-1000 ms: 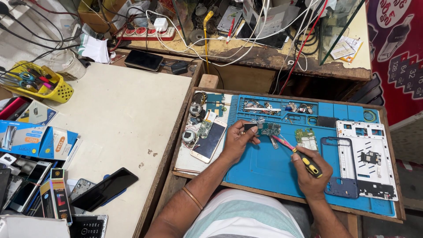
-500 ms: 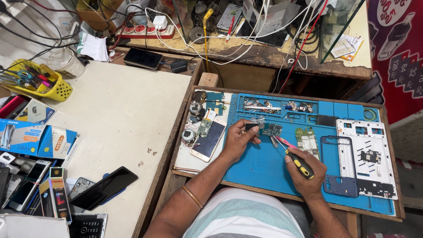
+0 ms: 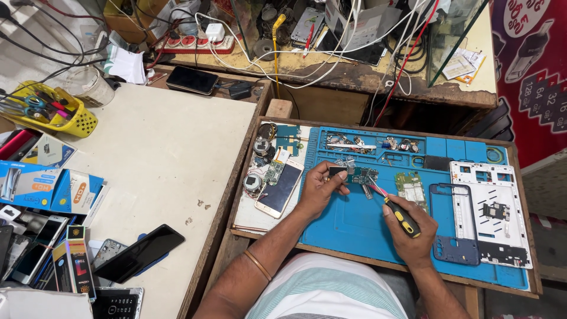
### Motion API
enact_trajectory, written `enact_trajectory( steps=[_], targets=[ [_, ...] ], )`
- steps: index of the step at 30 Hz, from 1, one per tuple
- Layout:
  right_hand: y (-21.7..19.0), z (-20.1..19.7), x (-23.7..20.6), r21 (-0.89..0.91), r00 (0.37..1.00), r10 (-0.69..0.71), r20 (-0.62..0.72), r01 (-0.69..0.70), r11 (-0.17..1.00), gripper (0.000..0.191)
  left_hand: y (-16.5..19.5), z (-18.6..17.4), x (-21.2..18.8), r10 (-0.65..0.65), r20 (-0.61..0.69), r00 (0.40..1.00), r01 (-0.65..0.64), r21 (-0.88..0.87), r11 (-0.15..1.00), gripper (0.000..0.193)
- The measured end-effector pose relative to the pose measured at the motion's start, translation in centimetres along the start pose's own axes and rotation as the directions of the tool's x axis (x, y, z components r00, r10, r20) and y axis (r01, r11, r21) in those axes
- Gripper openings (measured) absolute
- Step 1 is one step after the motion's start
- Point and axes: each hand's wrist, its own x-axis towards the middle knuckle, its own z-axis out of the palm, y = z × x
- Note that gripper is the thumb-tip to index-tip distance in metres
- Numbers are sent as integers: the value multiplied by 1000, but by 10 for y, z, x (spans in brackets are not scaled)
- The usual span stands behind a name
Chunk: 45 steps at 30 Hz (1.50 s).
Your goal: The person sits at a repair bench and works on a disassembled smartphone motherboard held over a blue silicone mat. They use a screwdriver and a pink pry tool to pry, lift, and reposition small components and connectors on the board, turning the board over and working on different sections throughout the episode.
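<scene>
Blue flat boxes [image 3: 53, 189] lie at the pale surface [image 3: 165, 153]'s left edge, its middle open. On the blue mat [image 3: 354, 224], the left hand [image 3: 316, 192]'s fingers pinch a small circuit board [image 3: 354, 174]; the right hand [image 3: 410, 236] grips a yellow-black screwdriver [image 3: 398, 215], tip at the board.

From my remote seat I see a pale worktable [image 3: 159, 147] on the left beside a wooden tray-topped bench [image 3: 269, 115], a worn wooden shelf [image 3: 366, 74] tangled with cables behind them, and a red poster [image 3: 531, 71] on the right, all in even bright light.
</scene>
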Motion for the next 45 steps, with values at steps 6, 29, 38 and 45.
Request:
enact_trajectory(
  steps=[6, 29, 38, 45],
  targets=[
    [2, -1, -2, -8, 1000, -8, 23, 8, 1000, 28, -2, -1, 2, 12, -11, 1000, -12, -24, 1000, 13],
    [-1, 1, 1, 18, 999, 31, 42, -32, 999, 31, -2, 0, 2, 12, -4, 1000, -12, -20, 1000, 15],
    [4, 0, -1, 13, 999, 30, 46, -30, 999, 31, -2, -1, 1, 8, -9, 1000, -8, 21, 1000, 13],
    [5, 1, -2, 48, 1000, 29, 5, -29, 998, 29, 0, 0, 0, 12, -6, 1000, -12, 13, 1000, 13]
  ],
)
